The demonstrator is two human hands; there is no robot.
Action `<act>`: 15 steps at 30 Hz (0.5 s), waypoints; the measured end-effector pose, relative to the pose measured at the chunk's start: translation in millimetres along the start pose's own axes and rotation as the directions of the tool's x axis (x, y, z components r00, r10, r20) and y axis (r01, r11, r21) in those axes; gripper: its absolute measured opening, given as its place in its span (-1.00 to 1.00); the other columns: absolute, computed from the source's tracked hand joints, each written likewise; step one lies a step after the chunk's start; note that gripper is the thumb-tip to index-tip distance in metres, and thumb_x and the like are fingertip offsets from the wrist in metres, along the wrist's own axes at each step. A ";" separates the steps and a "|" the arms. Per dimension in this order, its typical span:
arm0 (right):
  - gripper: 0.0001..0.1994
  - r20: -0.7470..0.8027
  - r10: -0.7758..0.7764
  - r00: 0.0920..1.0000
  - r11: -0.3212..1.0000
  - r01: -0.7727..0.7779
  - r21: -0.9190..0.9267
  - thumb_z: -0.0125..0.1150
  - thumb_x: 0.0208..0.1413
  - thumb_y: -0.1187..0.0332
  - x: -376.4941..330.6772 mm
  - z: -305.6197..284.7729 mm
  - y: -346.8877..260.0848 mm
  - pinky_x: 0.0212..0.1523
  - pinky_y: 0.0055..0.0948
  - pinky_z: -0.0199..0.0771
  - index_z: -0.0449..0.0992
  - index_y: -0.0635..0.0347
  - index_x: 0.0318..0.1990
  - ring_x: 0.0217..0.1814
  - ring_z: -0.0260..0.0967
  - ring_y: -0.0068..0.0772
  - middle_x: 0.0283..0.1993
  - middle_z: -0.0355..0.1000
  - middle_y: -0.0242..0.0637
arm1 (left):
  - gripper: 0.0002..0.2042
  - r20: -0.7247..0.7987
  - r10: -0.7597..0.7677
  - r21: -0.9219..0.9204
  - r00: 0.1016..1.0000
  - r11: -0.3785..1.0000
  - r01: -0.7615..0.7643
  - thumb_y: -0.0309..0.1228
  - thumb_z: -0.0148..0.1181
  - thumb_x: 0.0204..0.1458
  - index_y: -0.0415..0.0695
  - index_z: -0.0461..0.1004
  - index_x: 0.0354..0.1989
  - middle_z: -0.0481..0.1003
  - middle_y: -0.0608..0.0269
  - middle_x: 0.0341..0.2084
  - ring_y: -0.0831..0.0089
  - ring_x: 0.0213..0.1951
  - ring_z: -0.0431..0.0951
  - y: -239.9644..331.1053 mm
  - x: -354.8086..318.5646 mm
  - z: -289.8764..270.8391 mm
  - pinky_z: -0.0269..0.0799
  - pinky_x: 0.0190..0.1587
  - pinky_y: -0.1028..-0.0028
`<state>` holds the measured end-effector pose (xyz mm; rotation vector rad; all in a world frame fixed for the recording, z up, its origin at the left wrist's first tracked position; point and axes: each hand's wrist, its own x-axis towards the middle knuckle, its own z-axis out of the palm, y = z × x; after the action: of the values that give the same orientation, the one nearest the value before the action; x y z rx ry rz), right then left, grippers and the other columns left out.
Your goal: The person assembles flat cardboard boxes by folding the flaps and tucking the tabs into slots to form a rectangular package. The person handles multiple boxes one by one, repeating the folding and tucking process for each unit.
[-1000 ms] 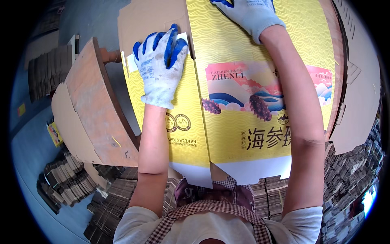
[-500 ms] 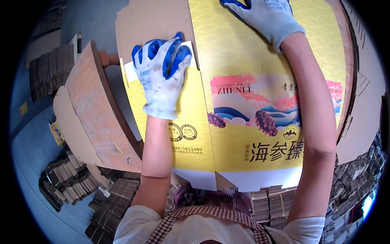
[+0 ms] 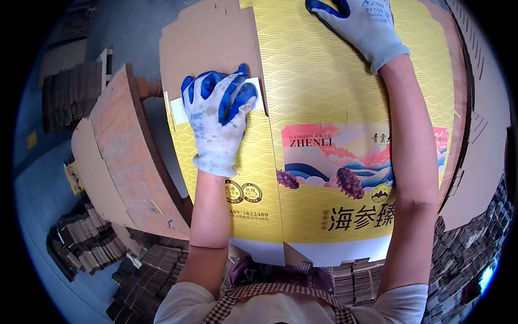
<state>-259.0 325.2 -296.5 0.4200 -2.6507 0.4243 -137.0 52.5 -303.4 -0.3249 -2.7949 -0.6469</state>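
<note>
A large flat printed cardboard box blank [image 3: 302, 97], yellow with a wave pattern and a pink-and-blue picture panel, lies in front of me. My left hand [image 3: 218, 121], in a white glove with blue-coated fingers, rests palm down on its left part. Those fingers are bent but apart, beside a white edge strip and a bare brown cardboard area [image 3: 210, 40]. Toward the far side of the yellow panel, my right hand [image 3: 364, 27] lies in a matching glove, thumb spread away. The upper picture edge cuts off its other fingertips. White flaps [image 3: 340, 251] line the blank's near edge.
A wooden board [image 3: 127, 146] stands at the left, with brown cardboard beside it. Bundled cardboard stacks lie on the floor at left [image 3: 89, 237] and right [image 3: 467, 270]. More brown cardboard sheets [image 3: 480, 167] lie along the right side.
The whole view has shifted, so the blank appears lower. My right hand has slid farther away across the yellow panel. My left hand keeps its place on the blank.
</note>
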 end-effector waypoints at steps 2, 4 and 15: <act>-0.55 -0.030 -0.014 0.999 1.000 0.013 -0.002 0.28 0.04 -0.01 1.7 0.0 1.5 0.14 -0.09 0.33 0.59 0.13 -0.05 0.05 0.38 -0.01 -0.07 0.47 -0.10 | -0.67 0.028 -0.024 -0.009 0.999 1.000 0.025 -0.21 0.41 -0.07 0.00 0.61 -0.12 0.43 0.16 -0.20 0.10 0.00 0.36 0.3 -0.3 -1.1 -0.01 0.37 -0.02; -0.59 -0.055 -0.021 0.998 1.000 0.022 0.014 0.31 0.02 0.00 3.1 0.9 3.2 0.09 -0.10 0.35 0.61 0.11 -0.11 0.02 0.39 -0.02 -0.12 0.46 -0.12 | -0.66 0.046 -0.044 -0.034 0.998 0.998 0.045 -0.22 0.42 -0.08 -0.01 0.60 -0.11 0.43 0.18 -0.20 0.10 0.01 0.35 3.2 0.5 -3.3 0.00 0.37 -0.01; -0.65 -0.070 0.008 0.998 0.995 -0.001 0.101 0.33 0.05 0.07 2.3 6.9 10.1 0.10 -0.10 0.35 0.59 0.11 -0.14 0.02 0.36 0.02 -0.12 0.45 -0.09 | -0.65 0.057 -0.113 -0.215 0.992 0.969 0.123 -0.29 0.47 -0.14 -0.05 0.62 -0.14 0.51 0.19 -0.18 0.14 -0.02 0.39 -3.0 3.7 -9.9 0.24 0.15 0.15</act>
<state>-267.0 331.4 -303.8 0.4219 -2.5705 0.5656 -139.4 46.0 -294.9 -0.2168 -2.8053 -0.9906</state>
